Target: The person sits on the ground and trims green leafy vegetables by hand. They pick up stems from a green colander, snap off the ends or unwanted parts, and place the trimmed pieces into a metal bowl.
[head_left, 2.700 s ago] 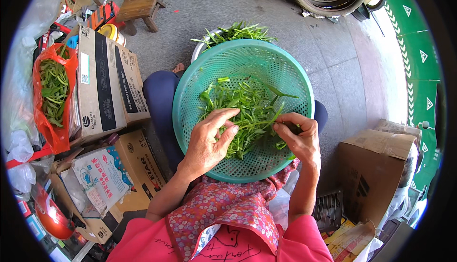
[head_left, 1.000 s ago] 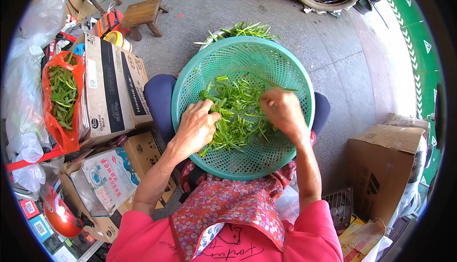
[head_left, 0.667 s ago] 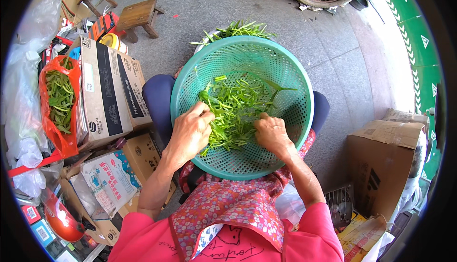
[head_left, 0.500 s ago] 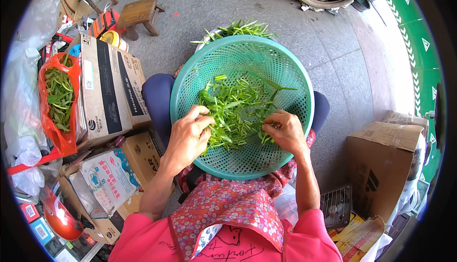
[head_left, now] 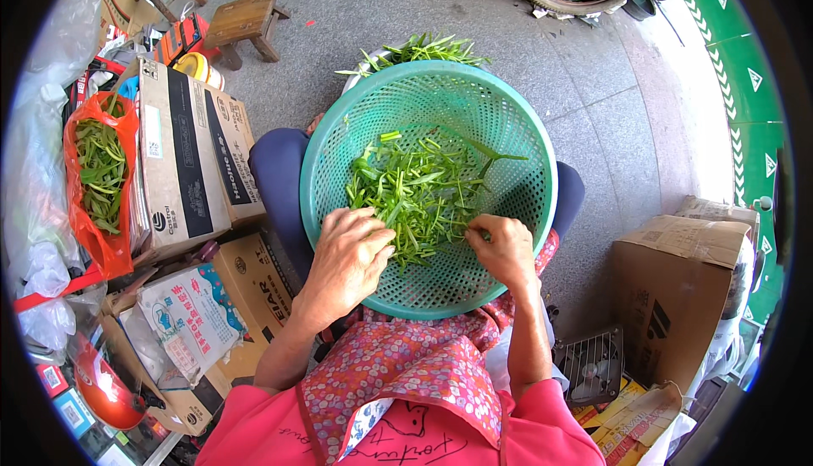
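Observation:
A green plastic colander basket rests on my lap, with a loose heap of cut leafy greens in its middle and lower left. My left hand is at the near left of the heap, fingers bent and drawn together, touching its edge. Whatever lies under those fingers is hidden. My right hand is at the heap's right side, thumb and fingers curled into a pinch. What sits in that pinch is too small to name. One longer leafy stem leans toward the basket's far right wall.
Beyond the basket, more long greens lie in a pale container. To the left stand a red plastic bag of greens, cardboard boxes and a wooden stool. A large carton and a metal grille are on the right.
My left hand has moved slightly right and nearer to me, off the leaves it covered. My right hand has drawn back a little toward me, and the leaf below it no longer shows.

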Available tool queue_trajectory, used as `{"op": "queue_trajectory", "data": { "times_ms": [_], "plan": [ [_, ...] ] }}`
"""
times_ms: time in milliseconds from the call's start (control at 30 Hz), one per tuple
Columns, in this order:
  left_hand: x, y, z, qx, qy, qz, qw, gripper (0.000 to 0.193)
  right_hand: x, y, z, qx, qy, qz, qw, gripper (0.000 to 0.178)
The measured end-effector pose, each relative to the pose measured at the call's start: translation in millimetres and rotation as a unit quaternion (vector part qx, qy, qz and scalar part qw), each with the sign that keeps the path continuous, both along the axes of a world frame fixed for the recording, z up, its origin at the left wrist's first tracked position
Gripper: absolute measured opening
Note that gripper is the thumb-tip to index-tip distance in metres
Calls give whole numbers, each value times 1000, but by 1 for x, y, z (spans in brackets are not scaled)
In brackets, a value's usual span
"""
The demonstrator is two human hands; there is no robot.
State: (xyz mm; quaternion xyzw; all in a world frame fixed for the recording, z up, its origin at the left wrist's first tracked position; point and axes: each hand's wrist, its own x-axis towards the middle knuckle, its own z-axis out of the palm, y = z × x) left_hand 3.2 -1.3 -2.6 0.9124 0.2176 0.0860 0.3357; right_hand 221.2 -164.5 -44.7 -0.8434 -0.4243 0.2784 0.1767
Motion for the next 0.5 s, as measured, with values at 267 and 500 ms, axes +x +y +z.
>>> {"op": "queue_trajectory", "data": {
  "times_ms": [267,500],
  "plan": [
    [-15,-2,-3,-26,-33,57,997,10,-19,5,-26,-24,-174,53,983,33],
    [-11,-11,-2,-42,-59,92,993,8,-12,-7,-29,32,-80,26,996,15]
  ]
}}
